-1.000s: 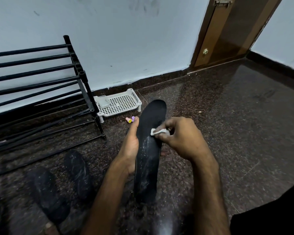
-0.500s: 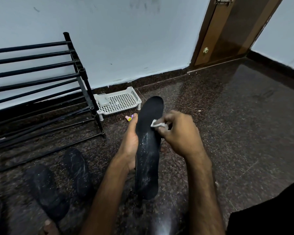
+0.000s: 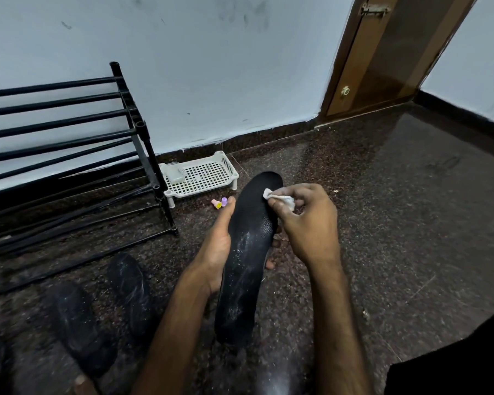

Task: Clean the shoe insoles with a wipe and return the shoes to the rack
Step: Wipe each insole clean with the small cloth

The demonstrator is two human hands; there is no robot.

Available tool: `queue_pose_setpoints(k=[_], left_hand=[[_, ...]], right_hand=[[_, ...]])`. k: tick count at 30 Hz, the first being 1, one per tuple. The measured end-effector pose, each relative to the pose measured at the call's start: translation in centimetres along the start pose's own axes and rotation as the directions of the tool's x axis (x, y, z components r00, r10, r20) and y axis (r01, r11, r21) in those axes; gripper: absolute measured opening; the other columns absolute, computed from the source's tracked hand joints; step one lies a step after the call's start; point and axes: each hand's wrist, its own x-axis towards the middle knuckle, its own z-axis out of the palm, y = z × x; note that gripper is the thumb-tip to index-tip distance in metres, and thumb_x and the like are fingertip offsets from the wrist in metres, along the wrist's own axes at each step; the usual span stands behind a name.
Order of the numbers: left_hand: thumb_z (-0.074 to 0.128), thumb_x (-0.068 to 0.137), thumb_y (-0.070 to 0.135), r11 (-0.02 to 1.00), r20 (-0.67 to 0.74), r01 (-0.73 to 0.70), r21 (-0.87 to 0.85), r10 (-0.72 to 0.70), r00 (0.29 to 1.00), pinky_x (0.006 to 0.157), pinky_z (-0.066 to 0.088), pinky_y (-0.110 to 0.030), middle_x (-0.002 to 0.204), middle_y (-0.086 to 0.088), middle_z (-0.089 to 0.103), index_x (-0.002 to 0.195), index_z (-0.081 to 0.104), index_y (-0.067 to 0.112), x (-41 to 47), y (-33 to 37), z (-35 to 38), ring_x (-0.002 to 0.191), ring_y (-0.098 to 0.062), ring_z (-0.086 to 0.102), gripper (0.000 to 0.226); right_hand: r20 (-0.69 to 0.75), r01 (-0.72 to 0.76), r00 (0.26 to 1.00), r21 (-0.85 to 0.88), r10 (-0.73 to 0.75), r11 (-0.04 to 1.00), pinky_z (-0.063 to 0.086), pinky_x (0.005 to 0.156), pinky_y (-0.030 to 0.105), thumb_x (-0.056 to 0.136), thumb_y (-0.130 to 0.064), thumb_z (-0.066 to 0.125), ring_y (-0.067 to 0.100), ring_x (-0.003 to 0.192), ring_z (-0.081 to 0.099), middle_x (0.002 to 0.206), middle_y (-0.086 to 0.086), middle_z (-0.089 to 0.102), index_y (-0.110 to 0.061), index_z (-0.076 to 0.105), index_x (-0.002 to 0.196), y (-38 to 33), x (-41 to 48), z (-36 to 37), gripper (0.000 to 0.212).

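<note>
At the left of the frame, a black barred shoe rack (image 3: 139,125) stands against a pale wall. Below it, at lower left, two dark sole-shaped pieces (image 3: 77,323) (image 3: 130,292) lie side by side on the speckled stone floor (image 3: 382,223) (too blurred to tell shoe from insole). Just right of the rack's foot sits a white perforated tray (image 3: 203,178) with a small clear box (image 3: 174,172) in its left corner, and a few little pink, yellow and purple objects (image 3: 220,203) lie on the floor in front of it.

At centre, the person's left hand (image 3: 217,246) grasps a long black insole (image 3: 248,252) held above the floor. The thumb runs up its left edge and the fingertips curl round from beneath on the right. The insole's toe end points up the frame and pale streaks mark its middle and heel. The right hand (image 3: 308,223) pinches a crumpled white wipe (image 3: 280,198) between thumb and fingers, pressing it to the insole near the toe end's right edge.

At upper right, a brown wooden door (image 3: 382,58) stands in the corner.
</note>
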Motion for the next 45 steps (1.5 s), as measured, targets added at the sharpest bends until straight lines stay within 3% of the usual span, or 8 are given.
queue_pose_setpoints(k=[11,15,23,29,34,39,43,45], left_hand=[[0.021,0.095,0.070,0.998,0.130,0.027,-0.065,-0.018,0.991,0.060,0.059,-0.043,0.097,-0.019,0.070,0.112,0.071,0.004,0.3,-1.2,0.2,0.074,-0.029,0.069,0.084],[0.029,0.093,0.073,0.997,0.016,-0.031,-0.073,0.032,0.999,0.060,0.057,-0.037,0.092,-0.018,0.068,0.109,0.071,0.005,1.1,-1.6,0.2,0.067,-0.026,0.065,0.082],[0.026,0.095,0.070,0.981,-0.140,-0.179,-0.080,0.166,0.976,0.084,0.054,-0.037,0.108,-0.017,0.067,0.121,0.065,0.002,1.6,-1.2,0.2,0.091,-0.026,0.064,0.083],[0.028,0.094,0.067,0.984,-0.106,-0.163,-0.075,0.154,0.982,0.084,0.057,-0.033,0.103,-0.014,0.071,0.115,0.069,0.003,1.4,-1.5,1.3,0.094,-0.022,0.069,0.078],[0.030,0.097,0.065,0.976,-0.130,-0.169,-0.140,0.151,0.980,0.087,0.055,-0.035,0.103,-0.013,0.072,0.111,0.071,0.007,1.2,-1.3,0.8,0.091,-0.022,0.070,0.073],[0.029,0.098,0.064,0.982,-0.118,-0.130,-0.137,0.114,0.986,0.095,0.051,-0.035,0.106,-0.013,0.072,0.114,0.070,0.006,1.5,-1.9,1.6,0.099,-0.022,0.068,0.072],[0.031,0.098,0.062,0.972,-0.134,-0.169,-0.163,0.148,0.980,0.087,0.055,-0.034,0.100,-0.011,0.072,0.113,0.069,0.006,1.2,-1.6,1.2,0.091,-0.021,0.070,0.069],[0.030,0.099,0.062,0.971,-0.124,-0.180,-0.159,0.161,0.979,0.082,0.056,-0.032,0.097,-0.011,0.072,0.110,0.070,0.006,1.2,-1.6,1.0,0.088,-0.021,0.069,0.070]], right_hand=[[-0.175,-0.101,0.972,0.293,0.157,0.951,0.049,0.052,0.015,0.085,-0.023,0.077,0.004,0.071,0.067,0.082,-0.007,0.073,-0.021,0.076,0.088,0.2,1.5,0.0,0.003],[-0.234,0.000,0.972,0.091,0.021,0.996,0.054,0.081,0.019,0.088,-0.018,0.074,0.005,0.094,0.064,0.104,-0.008,0.066,-0.022,0.074,0.097,0.6,0.6,-0.1,0.010],[0.335,0.123,0.936,-0.011,-0.113,0.992,0.049,0.076,0.012,0.083,-0.012,0.078,0.000,0.084,0.064,0.094,-0.009,0.069,-0.016,0.078,0.093,0.9,-1.5,0.6,0.011],[-0.072,0.138,0.987,-0.098,-0.145,0.986,0.049,0.078,0.016,0.086,-0.010,0.072,0.006,0.083,0.062,0.094,-0.004,0.067,-0.012,0.076,0.094,0.4,-1.0,1.4,0.009],[0.304,0.075,0.950,-0.002,-0.071,0.997,0.048,0.072,0.010,0.083,-0.014,0.077,-0.001,0.079,0.065,0.090,-0.012,0.069,-0.017,0.077,0.090,0.3,-1.3,0.3,0.008],[-0.028,0.078,0.996,-0.098,-0.081,0.992,0.050,0.081,0.016,0.085,-0.012,0.073,0.005,0.085,0.063,0.095,-0.006,0.067,-0.013,0.076,0.094,-0.3,-1.1,1.0,0.010],[0.257,0.056,0.965,-0.051,-0.041,0.997,0.052,0.070,0.014,0.084,-0.015,0.076,0.000,0.075,0.065,0.088,-0.011,0.069,-0.018,0.077,0.090,-0.5,-1.2,0.4,0.007],[0.170,0.046,0.985,-0.132,-0.023,0.990,0.056,0.075,0.023,0.085,-0.016,0.074,0.004,0.078,0.065,0.091,-0.009,0.069,-0.018,0.077,0.092,-0.3,-1.1,0.3,0.008]])
